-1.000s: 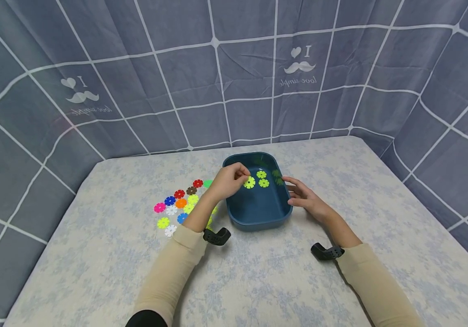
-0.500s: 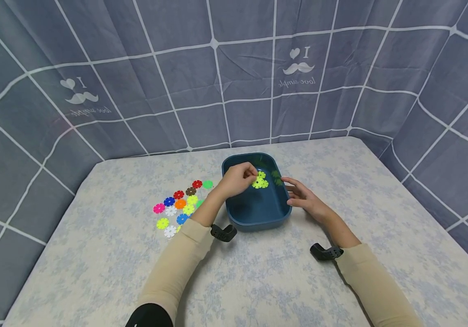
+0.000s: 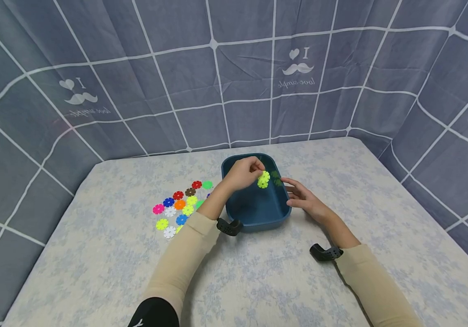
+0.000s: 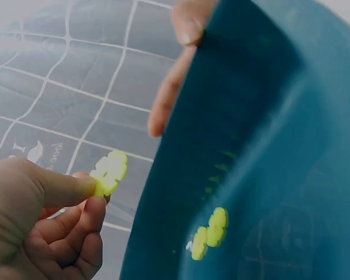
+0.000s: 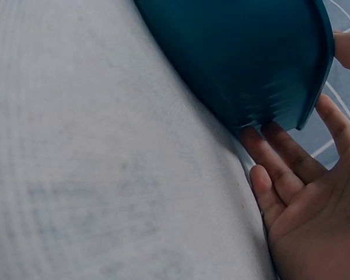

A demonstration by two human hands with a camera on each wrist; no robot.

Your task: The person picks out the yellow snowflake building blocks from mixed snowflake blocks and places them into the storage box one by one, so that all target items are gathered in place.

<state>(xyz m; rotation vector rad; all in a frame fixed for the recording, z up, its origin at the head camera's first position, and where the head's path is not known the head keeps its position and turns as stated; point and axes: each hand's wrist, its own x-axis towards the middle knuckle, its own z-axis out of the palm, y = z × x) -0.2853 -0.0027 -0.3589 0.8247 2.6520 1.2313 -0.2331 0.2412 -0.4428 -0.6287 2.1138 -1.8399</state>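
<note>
My left hand (image 3: pixel 243 175) is over the blue-green plastic bin (image 3: pixel 258 225). Between thumb and forefinger it pinches a yellow flower-shaped disc (image 4: pixel 109 172), a notched plastic piece. More yellow discs (image 4: pixel 210 233) lie on the bin's floor, partly overlapping in the left wrist view. My right hand (image 3: pixel 305 198) is at the bin's right side, its fairly straight fingertips (image 5: pixel 254 140) touching the outer wall. Greenish marks on the inner wall look like reflections of the discs.
Left of the bin, loose flower discs (image 3: pixel 180 204) in red, blue, orange, white, green, pink, brown and yellow lie spread on the patterned tablecloth (image 3: pixel 95 254). My left forearm partly hides them. A grey-blue checked curtain (image 3: pixel 246 118) hangs behind the table.
My left hand has moved right across the bin with its yellow disc, which now overlaps the discs below in the head view. The right hand has stayed at the bin's side.
</note>
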